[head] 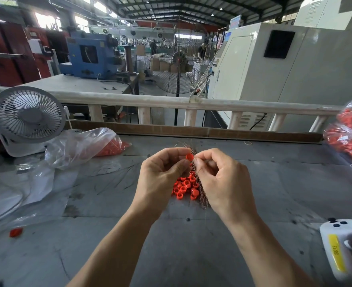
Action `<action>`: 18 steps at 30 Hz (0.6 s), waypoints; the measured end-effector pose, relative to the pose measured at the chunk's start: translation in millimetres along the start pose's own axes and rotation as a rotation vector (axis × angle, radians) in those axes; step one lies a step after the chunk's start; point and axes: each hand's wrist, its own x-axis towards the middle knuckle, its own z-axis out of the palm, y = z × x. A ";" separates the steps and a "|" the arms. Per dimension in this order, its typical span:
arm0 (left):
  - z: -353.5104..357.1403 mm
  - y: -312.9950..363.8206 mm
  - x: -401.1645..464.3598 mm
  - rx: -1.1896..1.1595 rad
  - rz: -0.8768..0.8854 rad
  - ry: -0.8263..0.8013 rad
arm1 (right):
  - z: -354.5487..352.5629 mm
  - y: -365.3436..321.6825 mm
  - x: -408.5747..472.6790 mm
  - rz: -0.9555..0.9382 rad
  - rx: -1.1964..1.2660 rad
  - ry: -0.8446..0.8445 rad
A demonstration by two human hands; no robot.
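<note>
Left hand [162, 175] pinches red cap [189, 156] beside wires [202, 193].

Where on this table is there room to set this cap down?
Bare table lies between your right hand and the right bag of caps, and between your left forearm and the plastic sheeting. The cap pile under your hands is crowded.

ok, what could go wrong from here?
1. The orange cap is only pinched by fingertips of the left hand; it could slip and drop into the pile of caps below.
2. The copper wires in the right hand splay at the ends, so strands may bend or miss the cap.
</note>
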 end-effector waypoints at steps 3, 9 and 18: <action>-1.2 0.7 -0.6 -0.001 -0.001 -0.001 | -0.6 -0.2 -0.4 -0.015 -0.003 -0.018; -0.8 1.1 -0.9 -0.006 -0.014 -0.004 | -0.3 0.9 -0.5 -0.054 -0.060 0.005; -1.3 2.3 -0.7 -0.122 -0.073 -0.003 | 1.9 4.4 -0.2 -0.048 -0.036 0.001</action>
